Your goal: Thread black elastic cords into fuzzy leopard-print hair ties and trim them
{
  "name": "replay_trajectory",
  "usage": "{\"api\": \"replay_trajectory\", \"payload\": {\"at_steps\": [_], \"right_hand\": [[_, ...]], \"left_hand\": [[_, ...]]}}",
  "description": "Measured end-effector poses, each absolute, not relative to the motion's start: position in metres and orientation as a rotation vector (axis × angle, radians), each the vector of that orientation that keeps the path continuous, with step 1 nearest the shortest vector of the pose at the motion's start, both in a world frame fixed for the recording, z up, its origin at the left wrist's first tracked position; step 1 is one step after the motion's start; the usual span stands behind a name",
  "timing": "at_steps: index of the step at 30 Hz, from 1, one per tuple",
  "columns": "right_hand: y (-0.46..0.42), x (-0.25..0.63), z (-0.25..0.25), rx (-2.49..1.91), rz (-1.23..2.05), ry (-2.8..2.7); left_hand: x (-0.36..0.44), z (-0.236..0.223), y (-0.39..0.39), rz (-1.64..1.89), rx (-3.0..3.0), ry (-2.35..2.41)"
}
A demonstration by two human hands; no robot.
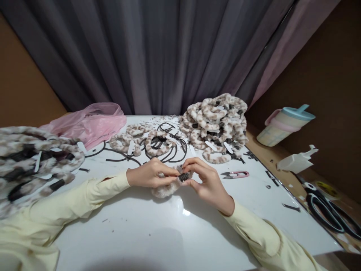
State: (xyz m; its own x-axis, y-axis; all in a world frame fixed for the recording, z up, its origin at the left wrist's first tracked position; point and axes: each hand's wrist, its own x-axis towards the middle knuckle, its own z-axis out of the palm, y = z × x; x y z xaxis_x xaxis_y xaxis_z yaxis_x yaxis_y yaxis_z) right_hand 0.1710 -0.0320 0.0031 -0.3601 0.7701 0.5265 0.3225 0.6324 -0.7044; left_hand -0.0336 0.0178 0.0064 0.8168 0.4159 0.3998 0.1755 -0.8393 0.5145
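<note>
Both hands meet over the middle of the white table. Between them is a fluffy, mottled white-and-brown fabric ring (164,191), with a dark wrapped cord section (184,177) at its right side. My left hand (150,174) pinches the ring's fur from the left, thumb and forefinger together. Thumb and fingers of my right hand (205,181) close round the dark wrapped part. Fingers hide some of the ring. Just beyond lie loose dark cords (180,148) and another furry ring (158,143).
Piles of furry rings stand at back right (217,116) and left (17,150). A pink plastic bag (90,120) lies behind. Small pink thread snips (236,174) rest right of my hands. Along the right edge are a tumbler (279,126), a white bottle (295,162) and large scissors (324,209).
</note>
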Motion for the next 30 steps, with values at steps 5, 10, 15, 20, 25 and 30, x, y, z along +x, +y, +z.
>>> {"api": "replay_trajectory", "payload": {"at_steps": [5,10,15,20,25,30], "right_hand": [[-0.031,0.171,0.002,-0.851,0.614,-1.939],[-0.031,0.171,0.002,-0.844,0.633,-1.913],[-0.03,0.172,0.002,-0.857,0.598,-1.939],[-0.029,0.173,-0.001,-0.87,0.542,-2.006],[-0.028,0.172,0.004,-0.854,0.487,-2.125],[-0.029,0.171,0.012,-0.871,0.559,-2.231]], "left_hand": [[-0.035,0.009,0.019,0.65,2.582,0.404],[-0.032,0.006,0.013,0.718,2.65,0.362],[-0.028,0.018,0.014,0.462,2.287,0.675],[-0.021,0.042,0.008,0.182,1.777,0.931],[-0.003,0.032,-0.004,0.349,1.694,1.032],[0.01,0.018,-0.006,0.397,1.614,1.071]]}}
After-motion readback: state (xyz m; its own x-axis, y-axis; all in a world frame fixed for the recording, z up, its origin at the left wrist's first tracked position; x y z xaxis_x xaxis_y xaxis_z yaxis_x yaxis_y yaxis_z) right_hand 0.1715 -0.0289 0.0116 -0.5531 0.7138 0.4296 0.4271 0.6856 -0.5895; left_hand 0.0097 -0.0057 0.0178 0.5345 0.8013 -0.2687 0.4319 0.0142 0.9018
